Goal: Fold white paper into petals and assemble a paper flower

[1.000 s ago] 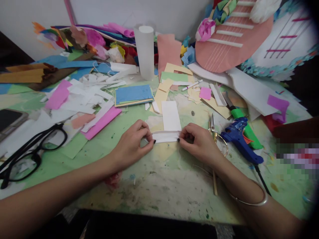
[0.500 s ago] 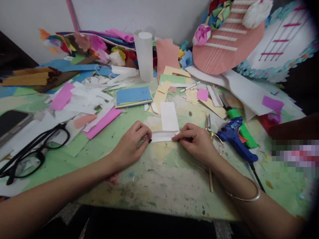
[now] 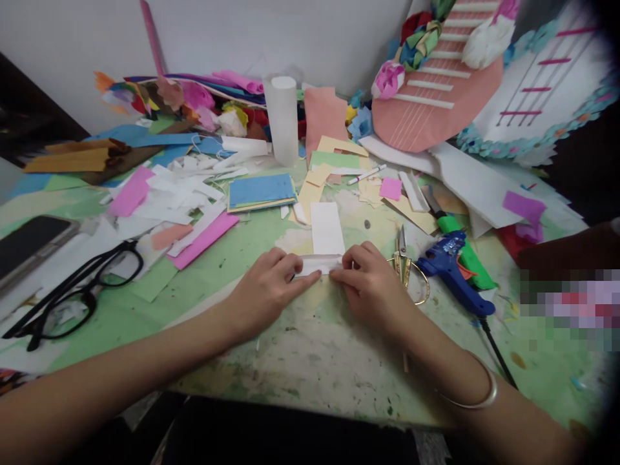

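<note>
A folded white paper strip (image 3: 314, 265) lies crosswise on the table between my hands, its long upper edge turned up. My left hand (image 3: 264, 290) grips the strip's left end, with the thumb stretched along the lower edge. At the other end, my right hand (image 3: 375, 284) pinches the paper between bent fingers and thumb. The two thumb tips nearly meet near the middle of the lower edge. Just beyond the strip lies a flat white paper rectangle (image 3: 327, 226). Gold-handled scissors (image 3: 403, 261) rest beside my right hand, partly hidden by it.
A blue glue gun (image 3: 448, 268) and its cord lie at right. Eyeglasses (image 3: 90, 290) and a phone (image 3: 33, 236) are at left. Behind stand a stack of coloured paper (image 3: 261, 189), a white cylinder (image 3: 285, 123) and a salmon instrument-shaped paper piece (image 3: 431, 123). Paper scraps (image 3: 169, 194) lie about.
My hands have come closer together along the strip. The left thumb has slid right along its lower edge, and the right fingers have curled more over the paper. The view has shifted slightly.
</note>
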Tool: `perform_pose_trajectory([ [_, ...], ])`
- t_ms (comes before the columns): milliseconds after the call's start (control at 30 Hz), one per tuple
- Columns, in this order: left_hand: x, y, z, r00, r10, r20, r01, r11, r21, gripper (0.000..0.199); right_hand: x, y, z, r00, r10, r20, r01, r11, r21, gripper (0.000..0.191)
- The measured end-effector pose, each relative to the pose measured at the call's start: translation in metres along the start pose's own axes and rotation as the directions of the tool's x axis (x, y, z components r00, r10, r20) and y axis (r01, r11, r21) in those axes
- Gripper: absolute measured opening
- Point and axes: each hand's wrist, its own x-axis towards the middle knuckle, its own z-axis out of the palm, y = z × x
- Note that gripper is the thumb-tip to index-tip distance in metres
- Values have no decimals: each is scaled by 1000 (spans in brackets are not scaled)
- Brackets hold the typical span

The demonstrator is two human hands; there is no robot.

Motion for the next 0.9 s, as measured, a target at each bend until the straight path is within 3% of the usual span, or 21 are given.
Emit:
perform_pose_trajectory([
  [500, 2, 1, 2, 999, -13, 49, 15, 999, -29, 42, -2, -10, 4, 998, -52, 34, 55, 992, -113, 28],
  [733, -3, -1, -5, 998, 59, -25, -58, 998, 35, 35, -1, -6, -3, 992, 126, -10, -127, 986, -109, 24],
  [900, -12, -5, -11, 996, 73, -44, -70, 994, 84, 32, -1, -2, -7, 984, 179, 14, -178, 981, -73, 26],
])
